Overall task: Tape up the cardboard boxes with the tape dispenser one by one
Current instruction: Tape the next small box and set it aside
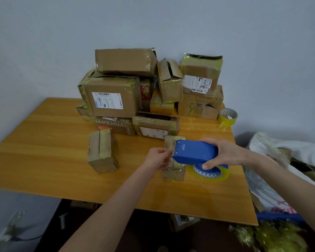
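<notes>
**Wooden table** [44,142], yellow-orange top, fills mid frame, back edge at wall. Directly on it we log:

1. printed flat box [115,127]: dark, "UANZHUAN" lettering, centre, rear of top.
2. open flat box [155,124]: just right of no. 1, label on front.
3. large taped box [198,108]: upper right of centre, front torn.
4. yellow box [160,106]: behind no. 2, left of no. 3; base hidden.
5. crushed box [82,110]: left end of the row.

We see more boxes stacked on nos. 1–5.

6. upright taped box [103,151]: alone, left of centre, apart from stack.
7. small box [173,171]: centre-right, upper part hidden.
8. tape roll [227,116]: yellowish, rt edge of top, near no. 3.
</notes>
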`<state>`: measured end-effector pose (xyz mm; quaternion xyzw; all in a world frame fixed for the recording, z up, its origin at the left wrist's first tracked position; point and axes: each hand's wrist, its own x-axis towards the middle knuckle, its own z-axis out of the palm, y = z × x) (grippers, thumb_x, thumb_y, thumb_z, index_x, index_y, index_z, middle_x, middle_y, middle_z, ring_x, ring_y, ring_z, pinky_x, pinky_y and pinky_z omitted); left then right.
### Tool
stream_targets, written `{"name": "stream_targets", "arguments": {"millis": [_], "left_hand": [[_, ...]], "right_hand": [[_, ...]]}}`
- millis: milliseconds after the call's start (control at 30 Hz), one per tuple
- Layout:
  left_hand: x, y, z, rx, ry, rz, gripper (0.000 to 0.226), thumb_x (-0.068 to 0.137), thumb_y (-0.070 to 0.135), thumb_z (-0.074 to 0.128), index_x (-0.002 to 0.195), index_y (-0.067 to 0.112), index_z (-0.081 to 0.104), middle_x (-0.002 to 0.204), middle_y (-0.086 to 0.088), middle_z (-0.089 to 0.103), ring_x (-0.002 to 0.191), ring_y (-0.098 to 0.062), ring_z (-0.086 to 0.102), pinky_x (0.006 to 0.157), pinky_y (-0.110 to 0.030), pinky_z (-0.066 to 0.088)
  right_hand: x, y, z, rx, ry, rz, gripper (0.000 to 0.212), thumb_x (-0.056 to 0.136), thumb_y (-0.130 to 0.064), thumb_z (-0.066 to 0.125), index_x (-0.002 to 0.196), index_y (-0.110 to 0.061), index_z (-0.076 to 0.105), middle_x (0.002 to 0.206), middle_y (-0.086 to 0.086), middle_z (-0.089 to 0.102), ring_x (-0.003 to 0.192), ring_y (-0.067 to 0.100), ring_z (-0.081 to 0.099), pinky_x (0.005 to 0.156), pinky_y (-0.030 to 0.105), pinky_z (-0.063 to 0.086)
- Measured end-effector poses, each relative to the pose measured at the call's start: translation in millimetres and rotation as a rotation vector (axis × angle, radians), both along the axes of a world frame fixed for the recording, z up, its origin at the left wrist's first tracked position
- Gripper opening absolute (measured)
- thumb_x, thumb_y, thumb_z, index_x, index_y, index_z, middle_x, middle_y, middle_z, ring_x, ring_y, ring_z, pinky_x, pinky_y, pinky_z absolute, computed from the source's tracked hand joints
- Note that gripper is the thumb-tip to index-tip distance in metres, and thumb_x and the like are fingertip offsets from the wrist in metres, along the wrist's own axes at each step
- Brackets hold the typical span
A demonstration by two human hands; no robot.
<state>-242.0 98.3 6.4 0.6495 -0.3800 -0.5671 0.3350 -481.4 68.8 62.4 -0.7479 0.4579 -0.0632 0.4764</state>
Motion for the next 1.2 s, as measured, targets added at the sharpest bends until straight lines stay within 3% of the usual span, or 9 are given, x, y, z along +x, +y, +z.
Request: {"name": "stream_targets", "arguments": {"millis": [100, 200, 367, 633, 833, 1200], "left_hand": [[-1, 2, -1, -0.014, -0.072, -0.002, 0.014, 0.096, 0.023, 0.056, 0.091, 0.012, 0.063, 0.093, -0.007, 0.063, 0.084, -0.015, 0.058, 0.069, -0.023, 0.054], [-5, 3, -3, -0.018, -0.112, 0.021, 0.015, 0.098, 0.018, 0.053, 0.086, 0.013, 0.060, 0.094, -0.008, 0.064, 0.086, -0.016, 0.060, 0.078, -0.031, 0.056], [-6, 3, -6, -0.051, -0.134, 0.061, 0.014, 0.098, 0.017, 0.053, 0.086, 0.011, 0.058, 0.087, -0.005, 0.063, 0.080, -0.014, 0.062, 0.070, -0.030, 0.059], [13, 16, -6, -0.059, -0.143, 0.087, 0.011, 0.096, 0.016, 0.057, 0.087, 0.010, 0.060, 0.083, -0.003, 0.065, 0.074, -0.010, 0.063, 0.059, -0.023, 0.054], [44, 32, -24, -0.025, -0.165, 0.241, 0.015, 0.096, 0.014, 0.058, 0.084, 0.005, 0.060, 0.076, -0.007, 0.061, 0.068, -0.013, 0.059, 0.051, -0.020, 0.054], [28, 27, -46, 0.009, -0.203, 0.271, 0.017, 0.096, 0.019, 0.059, 0.088, 0.003, 0.060, 0.072, -0.003, 0.061, 0.066, -0.011, 0.057, 0.055, -0.021, 0.053]], "right_hand": [[2, -1, -6, -0.074, 0.075, 0.032, 0.074, 0.049, -0.064, 0.078, 0.115, -0.044, 0.051, 0.112, -0.014, 0.059, 0.102, 0.009, 0.060, 0.086, 0.030, 0.053], [7, 1, -9, -0.186, 0.238, 0.055, 0.076, 0.054, -0.072, 0.075, 0.119, -0.049, 0.042, 0.114, -0.016, 0.057, 0.103, 0.012, 0.058, 0.088, 0.036, 0.052], [15, 5, -5, -0.342, 0.439, 0.096, 0.079, 0.071, -0.060, 0.074, 0.136, -0.039, 0.034, 0.116, -0.011, 0.058, 0.102, 0.016, 0.058, 0.086, 0.038, 0.052], [4, 11, -10, -0.264, 0.339, 0.078, 0.073, 0.071, -0.051, 0.075, 0.132, -0.042, 0.037, 0.112, -0.012, 0.059, 0.097, 0.015, 0.060, 0.084, 0.040, 0.054], [-29, 17, -13, -0.189, 0.421, 0.058, 0.064, 0.076, -0.043, 0.075, 0.128, -0.045, 0.038, 0.112, -0.014, 0.058, 0.099, 0.009, 0.057, 0.084, 0.031, 0.051], [-34, 13, -29, -0.183, 0.481, 0.017, 0.070, 0.075, -0.045, 0.074, 0.136, -0.041, 0.038, 0.105, -0.016, 0.058, 0.095, 0.010, 0.057, 0.081, 0.030, 0.050]]}}
